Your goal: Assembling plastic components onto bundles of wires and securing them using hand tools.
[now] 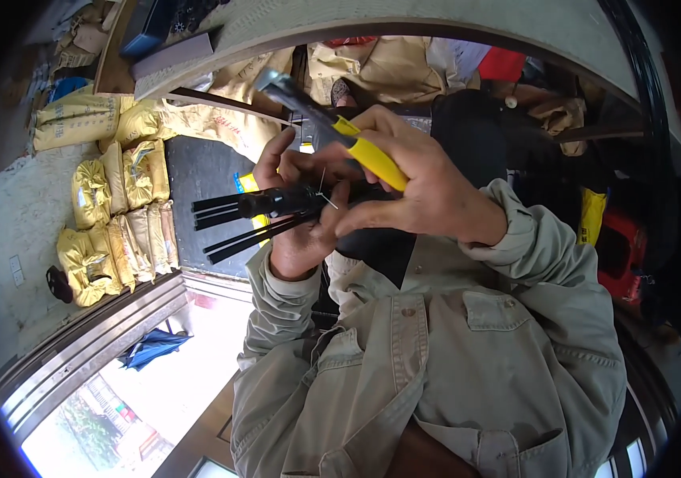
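My right hand is wrapped round the yellow-and-black handle of a hammer. Its metal head points up and to the left. Below it, my left hand grips a black tube with several thin black rods sticking out to the left, which looks like part of an umbrella frame. A thin, light wire crosses the black piece near my left fingers. My right thumb lies close to that wire. The far end of the black piece is hidden behind my hands.
Stacked yellow sacks stand at the left wall, with larger brown sacks farther back. A curved table edge runs across the top. A blue umbrella lies beyond the doorway at lower left. Something red stands at right.
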The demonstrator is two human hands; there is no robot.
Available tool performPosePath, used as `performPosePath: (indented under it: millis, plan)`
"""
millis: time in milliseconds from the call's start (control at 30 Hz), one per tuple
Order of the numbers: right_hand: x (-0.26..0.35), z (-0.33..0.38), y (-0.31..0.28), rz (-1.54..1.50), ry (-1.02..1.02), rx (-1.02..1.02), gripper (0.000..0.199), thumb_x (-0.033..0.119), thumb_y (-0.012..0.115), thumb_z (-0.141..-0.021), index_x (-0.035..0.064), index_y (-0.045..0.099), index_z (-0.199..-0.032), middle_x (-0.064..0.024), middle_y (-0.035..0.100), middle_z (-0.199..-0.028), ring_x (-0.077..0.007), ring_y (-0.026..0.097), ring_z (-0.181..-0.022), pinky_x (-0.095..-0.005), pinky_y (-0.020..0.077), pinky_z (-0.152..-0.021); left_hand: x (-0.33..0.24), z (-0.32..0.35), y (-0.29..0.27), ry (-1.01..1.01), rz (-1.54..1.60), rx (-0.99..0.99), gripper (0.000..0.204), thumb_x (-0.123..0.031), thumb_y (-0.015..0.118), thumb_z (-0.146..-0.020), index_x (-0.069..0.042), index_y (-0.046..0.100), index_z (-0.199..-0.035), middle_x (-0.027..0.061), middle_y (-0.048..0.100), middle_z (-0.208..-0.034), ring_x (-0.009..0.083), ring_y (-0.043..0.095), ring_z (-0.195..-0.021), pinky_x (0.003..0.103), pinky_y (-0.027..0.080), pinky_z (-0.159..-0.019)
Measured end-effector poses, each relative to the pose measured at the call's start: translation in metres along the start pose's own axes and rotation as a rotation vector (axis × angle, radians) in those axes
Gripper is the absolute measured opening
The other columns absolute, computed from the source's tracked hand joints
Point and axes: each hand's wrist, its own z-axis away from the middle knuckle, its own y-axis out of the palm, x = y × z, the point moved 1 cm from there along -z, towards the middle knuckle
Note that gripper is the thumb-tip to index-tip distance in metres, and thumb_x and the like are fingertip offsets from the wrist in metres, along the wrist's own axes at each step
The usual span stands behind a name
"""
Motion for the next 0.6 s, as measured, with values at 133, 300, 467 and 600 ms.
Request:
performPosePath:
  millis: [133, 300, 467, 600]
  plan:
    - [0.0, -0.002, 0.003, 0.013, 0.009, 0.011, 0.041, 0.008, 0.076, -0.065, 0.0013, 0.059, -0.102, -0.0073, 0.051, -0.092, -0.0148, 0.052, -0.08, -0.0251, 0.0416, -0.067, 0.0, 0.002, -0.01, 0.033, -0.118, 0.036, 0.071, 0.008, 0.057, -0.072, -0.002, 0.017, -0.13, 0.0076, 0.047, -0.089, 0.0126, 0.051, -0.076, 0.023, 0.042, -0.069]
    - [-0.015, 0.006, 0.018, 0.02, 0.009, -0.111, 0.033, 0.006, 0.074, -0.066, -0.0001, 0.059, -0.095, -0.0078, 0.052, -0.091, -0.0154, 0.053, -0.081, -0.0259, 0.043, -0.068, 0.002, 0.006, -0.009, 0.172, -0.339, 0.015, 0.068, 0.007, 0.056, -0.073, -0.001, 0.018, -0.129, 0.0077, 0.048, -0.089, 0.0128, 0.05, -0.078, 0.023, 0.04, -0.071]
    - [-0.005, 0.015, 0.03, -0.069, 0.067, -0.305, 0.023, 0.003, 0.07, -0.069, -0.0012, 0.057, -0.087, -0.0095, 0.054, -0.087, -0.018, 0.055, -0.079, -0.0267, 0.0445, -0.069, 0.004, 0.005, 0.001, 0.163, -0.384, -0.122, 0.066, 0.006, 0.056, -0.073, 0.0, 0.02, -0.128, 0.007, 0.048, -0.086, 0.012, 0.049, -0.078, 0.022, 0.039, -0.071]
    - [0.011, 0.001, 0.005, 0.203, 0.003, -0.18, 0.02, 0.002, 0.067, -0.07, -0.0014, 0.056, -0.087, -0.0116, 0.055, -0.086, -0.0206, 0.056, -0.077, -0.0263, 0.0449, -0.067, -0.002, -0.002, -0.002, 0.28, -0.506, 0.091, 0.065, 0.007, 0.054, -0.074, 0.0, 0.018, -0.129, 0.0069, 0.048, -0.085, 0.012, 0.049, -0.077, 0.022, 0.039, -0.071]
